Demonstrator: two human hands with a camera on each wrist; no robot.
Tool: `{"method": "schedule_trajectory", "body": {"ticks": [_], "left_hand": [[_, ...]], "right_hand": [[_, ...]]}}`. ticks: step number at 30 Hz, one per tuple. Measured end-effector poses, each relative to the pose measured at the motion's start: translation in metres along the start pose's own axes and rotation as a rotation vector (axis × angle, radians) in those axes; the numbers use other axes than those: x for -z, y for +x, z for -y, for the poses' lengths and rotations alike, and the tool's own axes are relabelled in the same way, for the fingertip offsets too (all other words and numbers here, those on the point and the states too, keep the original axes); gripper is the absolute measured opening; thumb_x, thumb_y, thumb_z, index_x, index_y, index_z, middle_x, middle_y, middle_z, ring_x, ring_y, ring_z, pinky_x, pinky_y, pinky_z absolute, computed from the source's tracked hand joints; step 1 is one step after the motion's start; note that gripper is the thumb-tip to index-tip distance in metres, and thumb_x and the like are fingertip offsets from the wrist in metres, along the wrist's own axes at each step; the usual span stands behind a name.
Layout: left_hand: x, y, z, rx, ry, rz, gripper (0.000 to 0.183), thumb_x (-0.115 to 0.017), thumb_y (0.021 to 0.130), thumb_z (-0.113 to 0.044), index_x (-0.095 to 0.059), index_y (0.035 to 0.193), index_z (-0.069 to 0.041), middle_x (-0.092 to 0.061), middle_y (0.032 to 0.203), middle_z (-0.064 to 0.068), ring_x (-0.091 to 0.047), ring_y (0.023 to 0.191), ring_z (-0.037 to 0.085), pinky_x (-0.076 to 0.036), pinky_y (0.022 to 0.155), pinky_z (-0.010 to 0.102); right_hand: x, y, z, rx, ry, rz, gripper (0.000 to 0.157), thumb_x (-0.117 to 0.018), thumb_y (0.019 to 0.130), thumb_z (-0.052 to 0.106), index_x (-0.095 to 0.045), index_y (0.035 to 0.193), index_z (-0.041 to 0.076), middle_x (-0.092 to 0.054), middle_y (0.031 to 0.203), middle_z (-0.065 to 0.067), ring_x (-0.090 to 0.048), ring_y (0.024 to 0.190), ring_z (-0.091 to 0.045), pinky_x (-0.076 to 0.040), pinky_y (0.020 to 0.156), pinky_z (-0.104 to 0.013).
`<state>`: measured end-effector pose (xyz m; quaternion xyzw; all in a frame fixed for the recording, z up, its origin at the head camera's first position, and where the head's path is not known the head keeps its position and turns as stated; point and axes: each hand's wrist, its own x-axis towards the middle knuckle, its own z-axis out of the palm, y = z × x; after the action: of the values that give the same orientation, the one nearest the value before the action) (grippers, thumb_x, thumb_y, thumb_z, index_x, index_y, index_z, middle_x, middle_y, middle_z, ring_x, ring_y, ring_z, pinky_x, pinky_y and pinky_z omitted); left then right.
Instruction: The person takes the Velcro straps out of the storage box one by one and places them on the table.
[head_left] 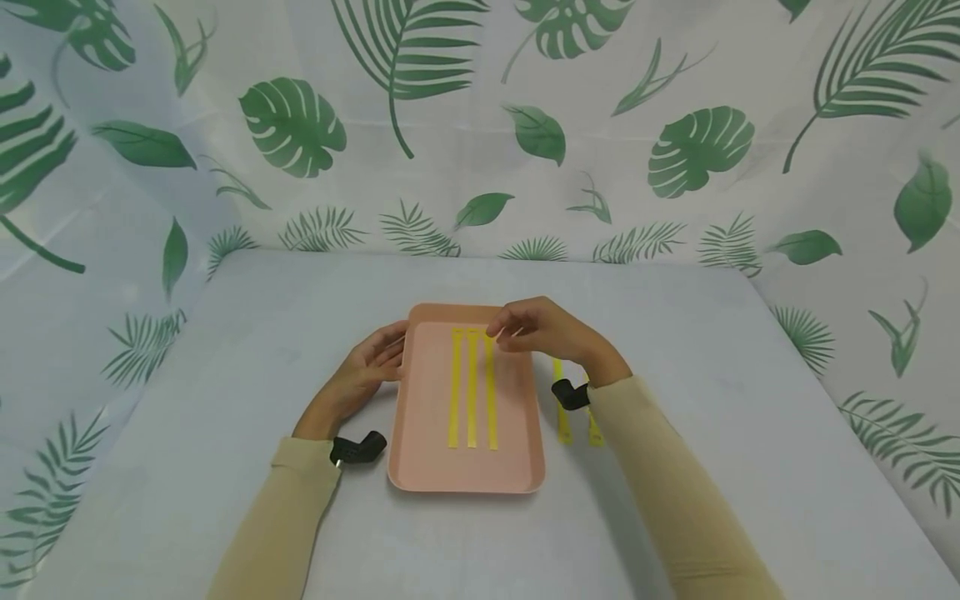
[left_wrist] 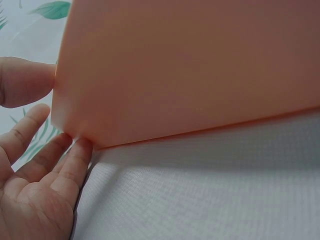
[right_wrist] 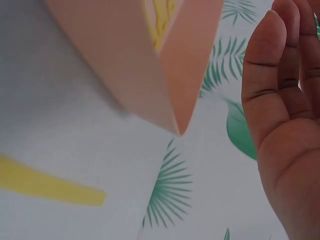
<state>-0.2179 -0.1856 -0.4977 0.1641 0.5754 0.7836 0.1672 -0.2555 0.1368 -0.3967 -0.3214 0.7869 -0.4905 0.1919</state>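
A pink rectangular tray [head_left: 465, 473] lies on the table with its long sides pointing away from me. Inside it, three narrow yellow strips [head_left: 472, 392] run lengthwise side by side. My left hand [head_left: 360, 375] is at the tray's left side; in the left wrist view the thumb [left_wrist: 30, 82] touches the tray wall and fingertips rest against its lower corner. Over the tray's far right part hovers my right hand [head_left: 551, 333], fingers loosely bent near the far end of the rightmost strip. The right wrist view shows its fingers relaxed, apart from the tray wall, with nothing visible in them.
To the right of the tray, two more yellow strips [head_left: 563, 421] lie on the white tablecloth [head_left: 675, 333], partly hidden by the right wrist and its black camera [head_left: 570, 395]. A leaf-patterned curtain [head_left: 450, 167] stands behind and at both sides.
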Motion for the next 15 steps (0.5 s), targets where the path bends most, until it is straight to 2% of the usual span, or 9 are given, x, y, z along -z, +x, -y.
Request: {"method": "schedule_trajectory", "body": {"ticks": [6,15], "left_hand": [[0.001,0.0,0.0,-0.012,0.001,0.005,0.077,-0.053,0.086,0.015,-0.019,0.155,0.006,-0.018,0.162,0.024,-0.019,0.149,0.039,-0.038,0.112,0.024],[0.001,0.001,0.001,-0.013,-0.015,0.01,0.077,-0.052,0.086,0.017,-0.019,0.154,0.006,-0.018,0.161,0.025,-0.02,0.148,0.039,-0.038,0.113,0.026]], "right_hand": [[-0.009,0.016,0.003,0.024,0.028,0.036,0.021,-0.066,0.09,-0.005,-0.067,0.111,-0.008,-0.064,0.115,-0.028,-0.065,0.099,-0.035,-0.056,0.09,-0.037],[-0.022,0.034,-0.001,0.003,0.082,0.084,0.022,-0.065,0.09,-0.008,-0.066,0.112,-0.008,-0.065,0.117,-0.024,-0.061,0.105,-0.047,-0.056,0.091,-0.039]]}}
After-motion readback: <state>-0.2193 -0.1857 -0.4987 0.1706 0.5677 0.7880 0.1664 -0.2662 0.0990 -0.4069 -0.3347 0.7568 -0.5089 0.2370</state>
